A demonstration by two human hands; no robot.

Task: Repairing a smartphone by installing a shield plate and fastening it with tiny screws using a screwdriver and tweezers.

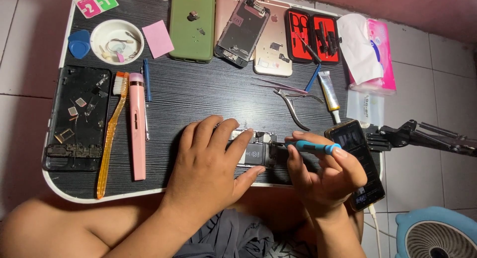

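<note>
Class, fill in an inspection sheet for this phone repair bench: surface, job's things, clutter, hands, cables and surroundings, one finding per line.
Surface: dark wood-grain table with white edge.
Job's things: opened phone under both hands; blue screwdriver.
Clutter: green case, rose-gold phone back, black phone frame, orange toothbrush, pink tool, white dish, red tool kit, tweezers, glue tube.
Hands: left hand steadies the phone; right hand grips the screwdriver.
Cables: white cable from a clamped phone.
Surroundings: tiled floor, blue fan.

Opened phone body point(256, 151) lies flat near the table's front edge; blue-handled screwdriver point(314, 147) lies nearly level above it.
</note>
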